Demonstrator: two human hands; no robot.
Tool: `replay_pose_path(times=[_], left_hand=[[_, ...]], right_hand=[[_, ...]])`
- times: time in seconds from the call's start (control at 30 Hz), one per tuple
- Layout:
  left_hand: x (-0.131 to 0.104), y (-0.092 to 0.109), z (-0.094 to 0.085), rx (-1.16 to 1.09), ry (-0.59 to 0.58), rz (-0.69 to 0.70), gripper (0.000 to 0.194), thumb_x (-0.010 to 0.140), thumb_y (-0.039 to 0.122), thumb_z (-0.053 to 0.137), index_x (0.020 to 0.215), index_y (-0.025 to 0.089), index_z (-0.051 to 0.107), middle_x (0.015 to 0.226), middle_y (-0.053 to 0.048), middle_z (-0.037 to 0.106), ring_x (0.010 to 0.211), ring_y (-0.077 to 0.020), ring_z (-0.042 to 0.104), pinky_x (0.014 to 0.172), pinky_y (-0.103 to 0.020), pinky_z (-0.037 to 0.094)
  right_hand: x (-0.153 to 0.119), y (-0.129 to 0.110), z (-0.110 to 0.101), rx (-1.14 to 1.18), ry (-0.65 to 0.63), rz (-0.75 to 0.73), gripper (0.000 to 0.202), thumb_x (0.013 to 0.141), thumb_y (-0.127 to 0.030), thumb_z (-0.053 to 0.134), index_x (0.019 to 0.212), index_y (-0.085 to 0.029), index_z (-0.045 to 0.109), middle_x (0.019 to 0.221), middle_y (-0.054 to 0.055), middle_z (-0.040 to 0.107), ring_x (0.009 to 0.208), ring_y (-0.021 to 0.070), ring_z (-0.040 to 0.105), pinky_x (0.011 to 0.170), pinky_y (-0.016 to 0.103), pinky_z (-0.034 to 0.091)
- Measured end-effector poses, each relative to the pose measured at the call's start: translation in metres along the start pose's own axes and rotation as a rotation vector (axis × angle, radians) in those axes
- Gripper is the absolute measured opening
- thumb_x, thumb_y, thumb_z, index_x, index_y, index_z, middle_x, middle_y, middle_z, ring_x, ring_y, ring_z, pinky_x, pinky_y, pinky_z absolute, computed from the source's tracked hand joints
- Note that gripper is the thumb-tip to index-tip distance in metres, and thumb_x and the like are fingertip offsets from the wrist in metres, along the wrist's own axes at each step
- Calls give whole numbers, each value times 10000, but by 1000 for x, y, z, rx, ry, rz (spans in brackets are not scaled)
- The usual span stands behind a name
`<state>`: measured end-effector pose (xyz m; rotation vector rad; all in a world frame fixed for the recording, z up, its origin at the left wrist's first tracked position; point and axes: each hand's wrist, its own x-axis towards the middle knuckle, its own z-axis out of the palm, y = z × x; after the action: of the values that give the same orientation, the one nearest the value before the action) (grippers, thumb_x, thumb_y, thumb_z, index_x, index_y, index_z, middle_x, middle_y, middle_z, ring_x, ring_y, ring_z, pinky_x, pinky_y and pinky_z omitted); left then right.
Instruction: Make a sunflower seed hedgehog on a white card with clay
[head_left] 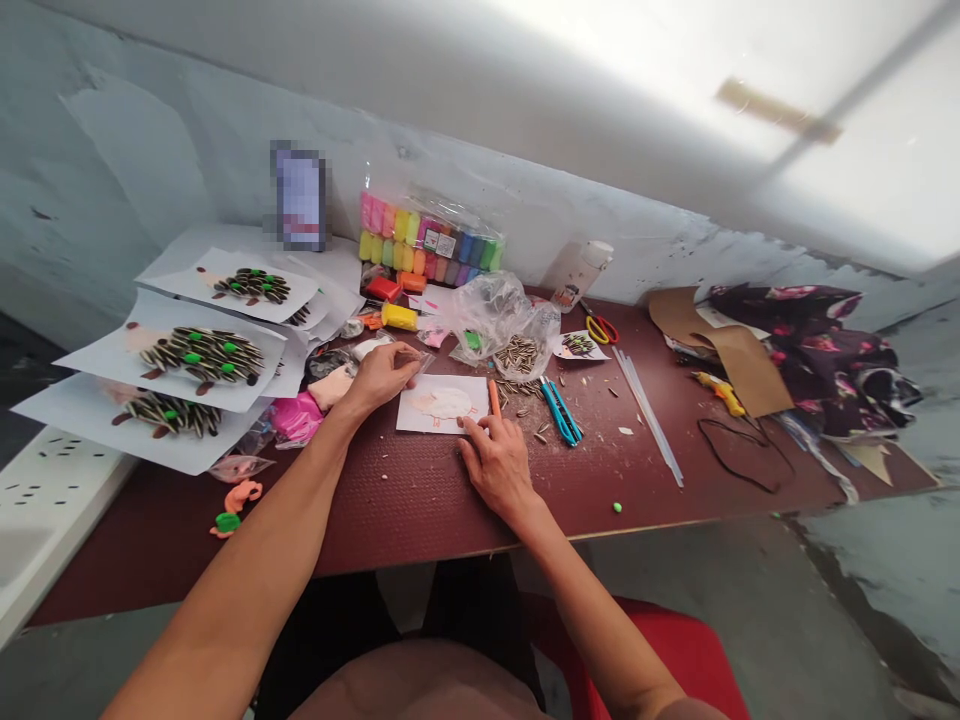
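A small white card [409, 415] lies on the table, with a pale animal-shaped patch and orange outlined feet on it. At its upper left corner, my left hand [386, 375] has its fingers closed on what looks like a small clear plastic bag [425, 362]. My right hand [501, 465] rests at the card's lower right edge, fingers apart, fingertips touching the card and holding nothing. An orange stick-like piece [494, 397] lies along the card's right side. Sunflower seeds [519, 355] are heaped by a clear bag, just beyond a blue utility knife [561, 412].
Finished hedgehog sheets [206, 362] are stacked at left. Packs of coloured clay [431, 245] lean on the wall beside a white bottle [585, 272]. Scissors [600, 328], clear glue sticks [651, 420], a yellow glue gun [721, 393] and floral cloth [817, 350] lie to the right.
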<state>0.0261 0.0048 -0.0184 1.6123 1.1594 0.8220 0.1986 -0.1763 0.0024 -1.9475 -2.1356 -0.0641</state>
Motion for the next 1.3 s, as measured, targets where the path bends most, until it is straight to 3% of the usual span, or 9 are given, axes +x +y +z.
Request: replay_pose_path(times=[0.53,0.73,0.87,0.97,1.1,1.3], left_hand=[[0,0,-1,-103,63,3,228,724,309,654,900,164,643,828,-57,736,500,-138,646,482,-229,482],[-1,7,-2,-196,38,31,315,715,416,700,876,148,663,839,-77,741,523,-143,640,465,-234,457],[-4,10,0,-297,48,34,434,717,531,713,893,136,676,879,-107,753,680,-182,691,506,-231,480],[-5,10,0,-357,33,-26,488,715,578,713,927,141,672,954,-116,753,871,-223,710,568,-238,532],[-4,8,-1,-397,-18,-88,516,705,597,708,949,145,670,1045,-113,731,978,-239,684,567,-237,566],[-2,7,0,-443,-15,-121,458,675,526,734,913,139,677,1036,-111,706,1003,-243,648,526,-226,576]], right_hand=[[15,-2,-2,-19,-34,-11,299,984,-376,510,1163,-196,669,1060,104,630,988,237,533,837,352,358],[9,-2,-4,-25,-30,-2,316,987,-364,506,1223,-216,654,1058,99,620,975,231,529,829,347,351],[10,-4,-4,-50,-50,-9,306,982,-378,513,1209,-234,658,1045,99,608,975,232,523,823,349,343],[9,-3,-5,-37,-43,-21,300,985,-370,510,1215,-240,653,1051,90,613,951,219,530,825,342,338],[13,2,-7,-11,-1,-16,288,994,-323,499,1218,-228,651,1055,87,636,967,212,540,838,329,334],[52,16,-7,-113,-11,46,318,975,-169,456,1222,-211,653,1187,118,646,1009,250,519,825,363,344]])
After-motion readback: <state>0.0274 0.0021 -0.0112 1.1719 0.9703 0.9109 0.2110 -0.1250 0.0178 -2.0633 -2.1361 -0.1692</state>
